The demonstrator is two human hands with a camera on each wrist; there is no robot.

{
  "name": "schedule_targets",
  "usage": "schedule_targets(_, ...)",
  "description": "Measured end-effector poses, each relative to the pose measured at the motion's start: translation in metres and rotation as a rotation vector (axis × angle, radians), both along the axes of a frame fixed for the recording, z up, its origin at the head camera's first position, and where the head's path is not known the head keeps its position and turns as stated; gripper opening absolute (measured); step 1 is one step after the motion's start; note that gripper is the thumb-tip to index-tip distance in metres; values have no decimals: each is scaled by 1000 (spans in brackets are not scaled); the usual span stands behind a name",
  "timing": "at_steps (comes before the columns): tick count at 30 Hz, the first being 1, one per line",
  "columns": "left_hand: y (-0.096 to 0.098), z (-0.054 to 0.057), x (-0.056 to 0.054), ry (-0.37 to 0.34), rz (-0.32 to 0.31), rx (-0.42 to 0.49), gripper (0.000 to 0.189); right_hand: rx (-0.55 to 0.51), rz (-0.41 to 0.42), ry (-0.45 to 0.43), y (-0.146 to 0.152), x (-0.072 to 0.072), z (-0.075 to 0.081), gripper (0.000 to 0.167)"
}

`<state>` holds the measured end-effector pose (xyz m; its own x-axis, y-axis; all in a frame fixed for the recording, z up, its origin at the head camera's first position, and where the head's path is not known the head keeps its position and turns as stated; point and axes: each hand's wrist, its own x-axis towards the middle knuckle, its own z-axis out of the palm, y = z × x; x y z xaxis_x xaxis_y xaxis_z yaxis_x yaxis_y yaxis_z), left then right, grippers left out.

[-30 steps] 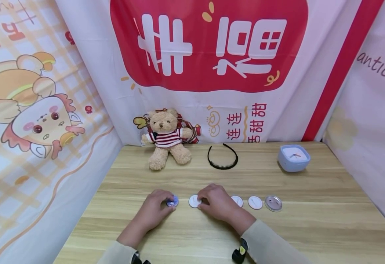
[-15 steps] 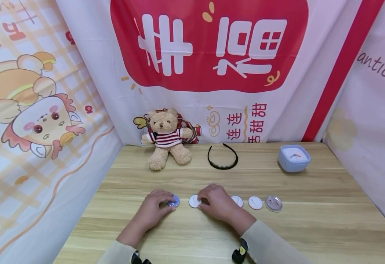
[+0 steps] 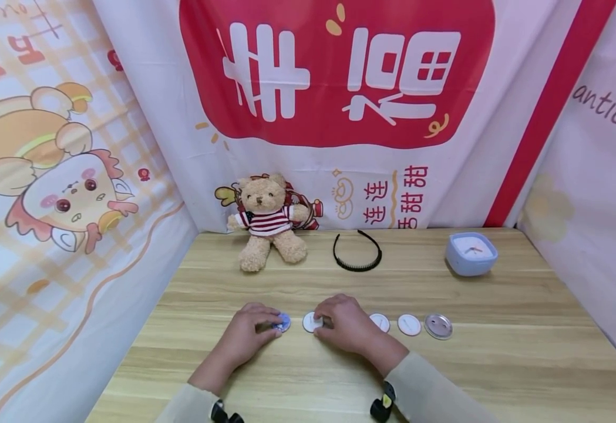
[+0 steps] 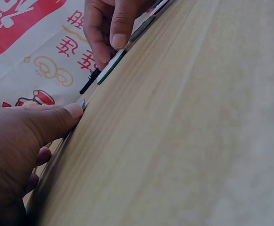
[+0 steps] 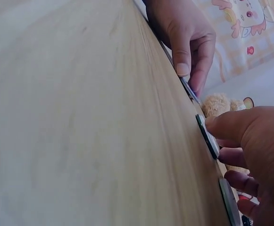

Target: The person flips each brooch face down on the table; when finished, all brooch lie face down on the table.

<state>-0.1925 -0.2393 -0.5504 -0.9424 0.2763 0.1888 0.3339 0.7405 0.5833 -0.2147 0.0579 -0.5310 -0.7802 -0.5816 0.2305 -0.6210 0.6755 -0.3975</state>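
Note:
My left hand (image 3: 245, 332) pinches the left edge of a blue patterned round badge (image 3: 285, 322) lying on the wooden table. Just to its right, my right hand (image 3: 346, 322) holds the right side of a white round badge (image 3: 310, 322) between thumb and fingers. In the right wrist view, the blue badge (image 5: 189, 89) and the white badge (image 5: 207, 136) lie flat, a small gap apart. Another badge (image 5: 228, 202) sits below the right hand's other fingers. Two white badges, a left one (image 3: 380, 322) and a right one (image 3: 409, 325), continue the row, then a silver badge back (image 3: 438, 326).
Behind the row stand a teddy bear (image 3: 268, 223) in a striped shirt, a black toothed headband (image 3: 357, 267) and a light blue clock (image 3: 471, 254). The wooden table (image 3: 308, 382) meets printed cloth hangings at the back and sides.
The blue badge has shifted slightly right, toward the white one, showing more beyond my left fingertips. My left hand has moved barely. My right hand stays on the white badge.

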Motion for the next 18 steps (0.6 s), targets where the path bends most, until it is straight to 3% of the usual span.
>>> schedule_targets(11, 1, 2, 1, -32, 19, 35, 27, 57, 52, 7, -30, 1, 6, 31)
schedule_targets(18, 1, 2, -1, -47, 6, 79, 20, 57, 52, -8, -47, -1, 2, 28)
